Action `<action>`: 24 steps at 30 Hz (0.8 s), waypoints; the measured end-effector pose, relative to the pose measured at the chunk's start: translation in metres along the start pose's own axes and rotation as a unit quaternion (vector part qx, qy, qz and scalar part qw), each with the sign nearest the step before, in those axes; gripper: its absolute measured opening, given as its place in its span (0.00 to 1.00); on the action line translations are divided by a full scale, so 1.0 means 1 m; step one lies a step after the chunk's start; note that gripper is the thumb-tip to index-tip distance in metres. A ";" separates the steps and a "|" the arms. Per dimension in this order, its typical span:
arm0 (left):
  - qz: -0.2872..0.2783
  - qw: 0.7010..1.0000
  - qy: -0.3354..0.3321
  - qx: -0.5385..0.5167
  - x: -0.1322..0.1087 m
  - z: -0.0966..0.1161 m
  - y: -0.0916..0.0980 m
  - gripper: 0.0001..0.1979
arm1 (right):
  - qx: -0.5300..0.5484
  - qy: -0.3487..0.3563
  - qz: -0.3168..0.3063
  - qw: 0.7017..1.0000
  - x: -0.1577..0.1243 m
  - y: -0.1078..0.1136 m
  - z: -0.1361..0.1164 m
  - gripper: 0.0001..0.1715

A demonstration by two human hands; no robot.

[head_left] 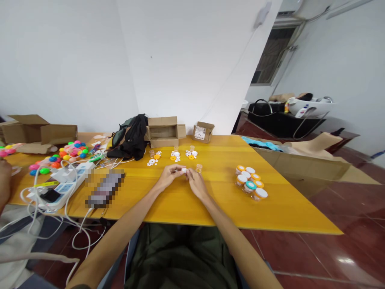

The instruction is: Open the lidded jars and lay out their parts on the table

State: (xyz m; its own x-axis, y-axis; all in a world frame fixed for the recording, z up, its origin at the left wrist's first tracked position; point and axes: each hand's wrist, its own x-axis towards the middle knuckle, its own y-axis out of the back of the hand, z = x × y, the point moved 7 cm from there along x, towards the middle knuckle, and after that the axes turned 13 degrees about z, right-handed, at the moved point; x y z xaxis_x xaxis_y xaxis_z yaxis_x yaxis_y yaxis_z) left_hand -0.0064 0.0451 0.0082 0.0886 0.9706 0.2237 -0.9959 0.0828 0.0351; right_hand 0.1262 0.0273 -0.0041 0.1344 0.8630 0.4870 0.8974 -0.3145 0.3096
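My left hand (170,176) and my right hand (196,180) meet above the table, fingers closed on a small white disc with holes (184,170). Just beyond my right hand stands a small clear cup (199,168). Farther back are three loose groups of parts: orange ring lids (157,157), white perforated discs (149,163), white round pieces (194,153) and clear cups (152,153). To the right, several lidded jars (250,186) stand in a cluster, with orange, white and teal lids.
On the left lie a phone (106,188), a power strip (69,184) with tangled white cables, and colourful balls (73,151). Cardboard boxes (164,132) and a black bag (132,138) line the back. Another person's hand (4,180) shows at the far left.
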 end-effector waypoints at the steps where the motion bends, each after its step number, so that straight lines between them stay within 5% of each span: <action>1: -0.001 1.000 -0.001 -0.003 0.000 0.000 0.000 0.19 | -0.001 -0.002 -0.001 1.000 0.000 0.000 0.000 0.22; 24: 0.000 1.000 0.018 -0.016 0.002 -0.002 0.000 0.18 | -0.004 -0.023 -0.015 1.000 0.000 0.000 0.002 0.22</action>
State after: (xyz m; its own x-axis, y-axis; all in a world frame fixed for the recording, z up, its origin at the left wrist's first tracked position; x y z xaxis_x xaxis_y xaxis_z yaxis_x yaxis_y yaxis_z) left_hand -0.0063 0.0470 0.0069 0.0880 0.9782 0.1878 -0.9960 0.0888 0.0041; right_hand 0.1269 0.0280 -0.0053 0.1272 0.8887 0.4405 0.8975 -0.2922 0.3303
